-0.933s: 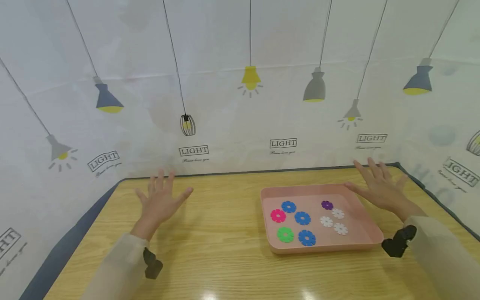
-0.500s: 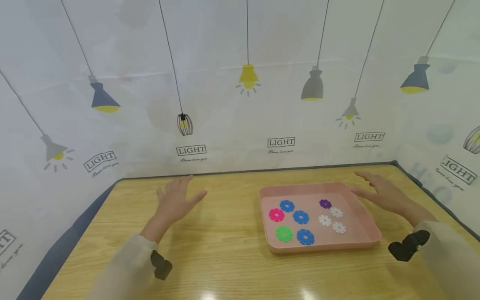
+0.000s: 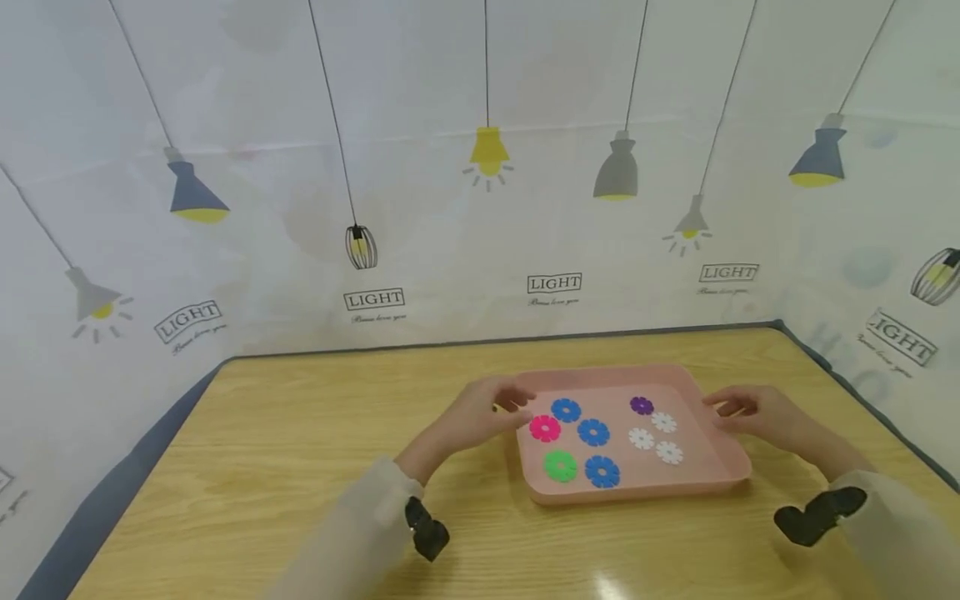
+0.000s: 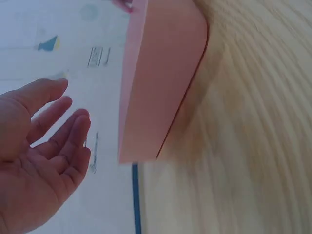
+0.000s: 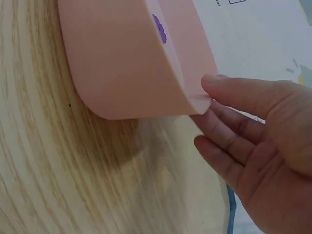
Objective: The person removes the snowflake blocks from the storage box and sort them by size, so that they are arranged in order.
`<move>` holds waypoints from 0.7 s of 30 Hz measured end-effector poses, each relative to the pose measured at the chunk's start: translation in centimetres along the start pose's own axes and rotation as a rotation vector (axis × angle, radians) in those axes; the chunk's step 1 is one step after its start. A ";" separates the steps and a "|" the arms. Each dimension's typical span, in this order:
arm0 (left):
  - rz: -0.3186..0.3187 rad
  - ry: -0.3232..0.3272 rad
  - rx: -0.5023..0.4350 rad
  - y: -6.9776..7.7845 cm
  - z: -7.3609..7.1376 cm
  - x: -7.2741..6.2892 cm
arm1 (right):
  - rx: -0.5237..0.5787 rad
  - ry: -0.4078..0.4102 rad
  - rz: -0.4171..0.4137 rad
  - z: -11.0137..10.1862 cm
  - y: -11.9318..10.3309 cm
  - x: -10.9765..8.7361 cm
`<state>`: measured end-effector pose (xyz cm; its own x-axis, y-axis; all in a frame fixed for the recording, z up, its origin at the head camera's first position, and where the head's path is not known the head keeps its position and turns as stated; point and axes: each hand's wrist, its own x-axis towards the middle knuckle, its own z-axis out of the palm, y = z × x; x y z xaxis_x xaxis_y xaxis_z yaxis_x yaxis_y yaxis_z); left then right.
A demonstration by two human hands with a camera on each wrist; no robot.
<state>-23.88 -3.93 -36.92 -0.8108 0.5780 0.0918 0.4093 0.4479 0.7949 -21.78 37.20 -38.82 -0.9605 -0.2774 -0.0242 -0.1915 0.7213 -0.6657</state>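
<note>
A pink tray (image 3: 637, 493) lies on the table, holding flat notched plastic discs. On its left side are a magenta disc (image 3: 545, 428), a green disc (image 3: 560, 467) and blue discs (image 3: 594, 432); on its right, a purple disc (image 3: 641, 406) and white discs (image 3: 663, 422). My left hand (image 3: 487, 410) hovers by the tray's left rim, fingers loosely bent, apart from the tray in the left wrist view. At the far right corner, my right hand (image 5: 263, 126) pinches the tray's rim, thumb on the inside and fingers outside.
The wooden table (image 3: 300, 467) extends left and in front of the tray. A white cloth (image 3: 420, 183) printed with lamps stands along the back and sides. Each wrist wears a dark device (image 3: 427, 529).
My left hand has swung right and down from the table's left to the tray's left rim. My right hand has lowered to the tray's right corner and taken hold of its rim.
</note>
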 end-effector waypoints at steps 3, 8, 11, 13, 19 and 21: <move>0.062 -0.106 -0.007 0.4 1.8 1.8 | 0.062 0.000 0.016 0.0 0.5 -0.2; 0.043 -0.312 0.157 1.1 3.7 3.6 | 0.109 -0.027 0.029 -0.1 0.8 -0.3; -0.012 -0.433 0.309 1.5 4.2 4.3 | 0.099 -0.037 0.019 -0.1 0.7 -0.1; -0.057 -0.494 0.357 1.8 4.4 4.6 | 0.098 -0.043 0.012 -0.2 0.7 0.1; -0.128 -0.569 0.432 2.2 4.7 5.5 | 0.117 -0.058 0.008 -0.4 0.7 0.2; -0.116 -0.577 0.477 2.3 4.9 5.8 | 0.121 -0.058 0.009 -0.4 0.8 0.2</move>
<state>-25.60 3.84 -37.46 -0.5659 0.7160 -0.4088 0.5778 0.6981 0.4228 -22.16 37.99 -39.08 -0.9481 -0.3099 -0.0717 -0.1536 0.6432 -0.7501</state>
